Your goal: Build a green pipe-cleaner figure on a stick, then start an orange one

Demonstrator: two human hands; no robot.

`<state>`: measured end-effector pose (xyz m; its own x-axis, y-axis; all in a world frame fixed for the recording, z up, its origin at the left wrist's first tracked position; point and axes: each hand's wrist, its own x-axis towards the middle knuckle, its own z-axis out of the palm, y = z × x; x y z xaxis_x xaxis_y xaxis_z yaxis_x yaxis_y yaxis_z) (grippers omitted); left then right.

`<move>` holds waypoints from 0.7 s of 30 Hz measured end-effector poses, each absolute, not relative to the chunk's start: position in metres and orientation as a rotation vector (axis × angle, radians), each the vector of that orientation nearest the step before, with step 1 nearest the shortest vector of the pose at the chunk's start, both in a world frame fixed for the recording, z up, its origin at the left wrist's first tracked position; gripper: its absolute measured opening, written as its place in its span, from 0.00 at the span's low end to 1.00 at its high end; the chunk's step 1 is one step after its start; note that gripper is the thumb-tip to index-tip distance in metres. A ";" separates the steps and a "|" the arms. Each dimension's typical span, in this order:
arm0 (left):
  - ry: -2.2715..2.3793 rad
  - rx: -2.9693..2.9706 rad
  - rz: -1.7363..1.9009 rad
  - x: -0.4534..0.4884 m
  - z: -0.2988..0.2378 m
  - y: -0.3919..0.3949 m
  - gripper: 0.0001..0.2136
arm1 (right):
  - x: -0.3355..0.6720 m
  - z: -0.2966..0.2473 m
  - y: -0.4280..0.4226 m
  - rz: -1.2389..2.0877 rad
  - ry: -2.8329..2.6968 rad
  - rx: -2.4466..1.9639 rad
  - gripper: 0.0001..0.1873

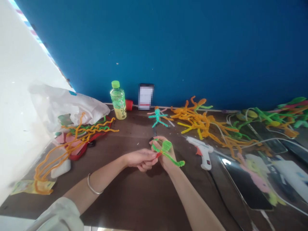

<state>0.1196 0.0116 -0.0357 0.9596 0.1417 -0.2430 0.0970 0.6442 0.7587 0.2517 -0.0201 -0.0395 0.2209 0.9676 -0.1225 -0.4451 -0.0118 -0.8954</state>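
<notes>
Over the middle of the dark brown table (134, 195), both my hands meet on a green pipe-cleaner figure (168, 150). My right hand (163, 154) is closed round its coiled part, and a green stem sticks out to the right below it. My left hand (141, 159) pinches a small red bit at the figure's lower end. A thin bracelet (92, 187) sits on my left wrist.
A white glue gun (203, 152) lies right of my hands. Orange pipe cleaners (197, 122) are heaped behind it, with a teal figure (158, 117), a green-capped bottle (117, 100) and a phone (145, 96) by the blue wall. A plastic bag (64, 104) and wavy orange pipe cleaners (69, 141) lie left.
</notes>
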 end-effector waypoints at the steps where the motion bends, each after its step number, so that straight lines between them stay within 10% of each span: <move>1: 0.321 0.890 0.107 0.121 -0.037 0.011 0.16 | 0.253 -0.041 -0.019 1.259 -0.635 -1.024 0.15; 13: 0.670 1.159 0.696 0.128 -0.048 0.018 0.17 | 0.264 -0.035 -0.026 0.425 -1.077 -1.284 0.22; 21: 0.581 1.342 0.709 0.130 -0.053 0.015 0.17 | 0.274 -0.033 -0.027 -0.439 -1.640 -1.455 0.04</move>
<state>0.1300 0.0147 -0.0529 0.6647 0.7467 0.0228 -0.1240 0.0801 0.9890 0.2738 -0.0273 -0.0327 0.0675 0.6178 0.7835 0.9263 0.2529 -0.2792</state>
